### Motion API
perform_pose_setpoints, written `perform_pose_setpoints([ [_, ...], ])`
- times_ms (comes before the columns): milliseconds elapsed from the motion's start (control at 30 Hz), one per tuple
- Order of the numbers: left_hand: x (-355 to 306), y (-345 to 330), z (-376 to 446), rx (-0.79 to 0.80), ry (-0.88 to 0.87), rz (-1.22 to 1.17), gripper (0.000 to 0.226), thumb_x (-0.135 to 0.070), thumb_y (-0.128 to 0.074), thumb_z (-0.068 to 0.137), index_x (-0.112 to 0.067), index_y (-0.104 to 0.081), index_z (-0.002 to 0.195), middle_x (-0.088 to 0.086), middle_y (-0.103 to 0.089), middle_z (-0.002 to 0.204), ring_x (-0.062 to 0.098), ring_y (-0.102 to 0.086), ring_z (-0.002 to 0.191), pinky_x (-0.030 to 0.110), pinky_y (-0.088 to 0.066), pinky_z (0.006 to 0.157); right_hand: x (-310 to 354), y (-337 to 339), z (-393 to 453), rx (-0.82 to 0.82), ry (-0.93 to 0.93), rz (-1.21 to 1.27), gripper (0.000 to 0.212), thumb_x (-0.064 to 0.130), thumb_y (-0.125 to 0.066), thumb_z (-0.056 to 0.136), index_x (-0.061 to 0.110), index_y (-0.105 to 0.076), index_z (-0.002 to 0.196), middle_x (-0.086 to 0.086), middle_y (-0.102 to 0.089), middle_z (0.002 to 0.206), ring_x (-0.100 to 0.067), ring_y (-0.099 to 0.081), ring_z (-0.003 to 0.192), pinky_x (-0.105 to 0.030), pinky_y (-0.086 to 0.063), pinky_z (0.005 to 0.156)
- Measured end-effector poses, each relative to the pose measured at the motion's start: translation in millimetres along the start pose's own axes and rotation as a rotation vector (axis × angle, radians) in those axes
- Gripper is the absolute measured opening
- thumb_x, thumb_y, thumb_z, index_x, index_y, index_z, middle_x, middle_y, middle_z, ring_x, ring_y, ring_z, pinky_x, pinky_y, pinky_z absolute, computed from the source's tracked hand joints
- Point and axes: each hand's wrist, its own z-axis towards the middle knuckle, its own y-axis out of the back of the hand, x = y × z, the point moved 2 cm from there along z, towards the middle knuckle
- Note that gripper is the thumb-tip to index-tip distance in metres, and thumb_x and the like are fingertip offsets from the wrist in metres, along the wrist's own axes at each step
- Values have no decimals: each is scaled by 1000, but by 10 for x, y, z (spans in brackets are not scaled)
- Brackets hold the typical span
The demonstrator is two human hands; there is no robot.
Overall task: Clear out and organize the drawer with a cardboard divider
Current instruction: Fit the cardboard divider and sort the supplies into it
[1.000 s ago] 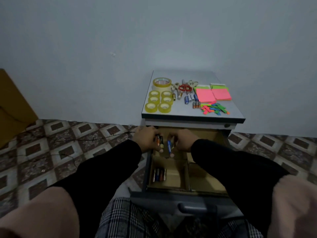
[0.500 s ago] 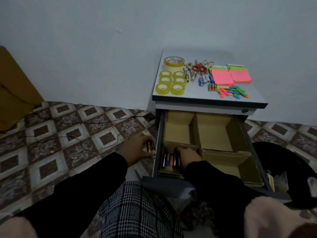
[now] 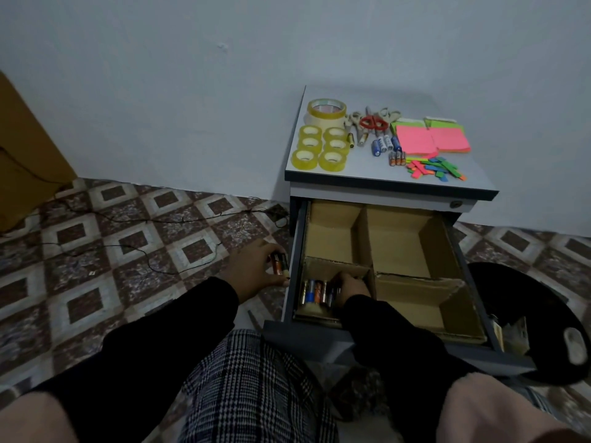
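Cardboard divider (image 3: 363, 238): brown, seated inside the open drawer (image 3: 289, 282); splits it into four compartments, two at the back, two at the front; upper edges creased and uneven near the middle crossing.
Drawer: grey, pulled out from under the table (image 3: 367, 174); front panel nearest the camera.
Front-left compartment: holds batteries (image 3: 315, 291) lying side by side, blue, orange and silver casings; exact count not legible.
Right hand (image 3: 350, 287): reaching into the front-left compartment, fingers bent down onto the batteries; fingertips hidden behind the knuckles, so grip or mere touch cannot be told.
Left hand (image 3: 252, 271): outside the drawer, just beside its left wall, above the tiled floor (image 3: 128, 251); fingers curled round held batteries (image 3: 279, 263), orange and dark, seemingly two.
Other three compartments: only bare cardboard in view; front-right floor partly screened by a bent cardboard wall.
Table top: tape rolls (image 3: 319, 148), scissors (image 3: 372, 122), loose batteries (image 3: 385, 145), pink and green sticky notes (image 3: 431, 139), small coloured tabs (image 3: 435, 169).
Hard to make out: dark round object (image 3: 518, 314) right of the drawer, cut by the drawer side; contents blurred. Dim lighting throughout; battery labels unreadable.
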Motion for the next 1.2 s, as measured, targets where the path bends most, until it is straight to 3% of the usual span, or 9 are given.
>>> perform_pose_setpoints([
  [300,-23,-36,32,-19,-22,-27,56,-36,-77,73,-24,-55,123,1,-52,121,19,-53,109,37,-42,96,-60,47,13,110,-192,272,34,15,-49,96,0,-52,126,-16,-56,124,-27,-51,121,-30,-42,100],
  [367,-51,-51,41,-12,-34,-54,57,-36,-77,72,-24,-55,123,1,-52,121,19,-54,108,39,-41,97,-56,14,40,155,-173,412,26,5,-46,95,-5,-54,119,-17,-57,99,-31,-54,110,-30,-51,84],
  [467,-92,-66,42,-3,-41,-75,59,-35,-78,73,-23,-54,125,2,-51,119,19,-54,108,39,-40,98,-103,-23,64,170,-246,653,23,-3,-41,95,3,-51,75,-12,-48,73,-30,-54,83,-29,-49,59],
  [600,-136,-77,57,1,-54,-64,59,-36,-77,73,-24,-53,126,2,-50,119,20,-51,110,45,-38,101,-91,0,26,201,-279,719,24,0,-35,98,1,-51,80,-10,-45,71,-21,-46,63,-19,-43,33],
  [700,-193,-97,80,-11,-82,-70,59,-33,-78,73,-23,-54,126,3,-51,125,21,-50,114,43,-39,100,-72,22,-3,209,-206,672,18,-1,-39,97,-2,-55,103,-6,-46,73,-17,-47,63,-19,-48,45],
  [833,-325,-187,100,13,-144,18,59,-34,-75,76,-23,-51,128,2,-51,125,22,-48,117,42,-38,100,-8,171,-92,226,-144,666,20,-5,-36,96,-2,-56,96,-9,-47,72,-27,-52,74,-31,-54,76],
  [900,-408,-237,109,36,-176,77,59,-36,-72,78,-24,-49,130,1,-50,127,21,-47,118,41,-37,101,-36,265,-105,289,-184,703,21,-6,-34,95,-5,-55,100,-16,-51,76,-31,-55,72,-38,-53,75],
  [1067,-679,-423,180,108,-301,205,56,-38,-67,82,-22,-47,132,2,-51,127,20,-47,118,31,-38,97,-248,729,-187,320,-122,937,19,-7,-40,94,4,-55,98,-16,-59,96,-24,-62,75,-32,-58,57],
  [1200,-873,-705,321,240,-362,319,61,-40,-67,81,-23,-45,136,1,-48,136,21,-45,125,35,-37,101,-488,1060,-198,252,-64,1091,17,-2,-45,94,9,-58,97,-12,-60,99,-22,-62,85,-30,-58,67],
])
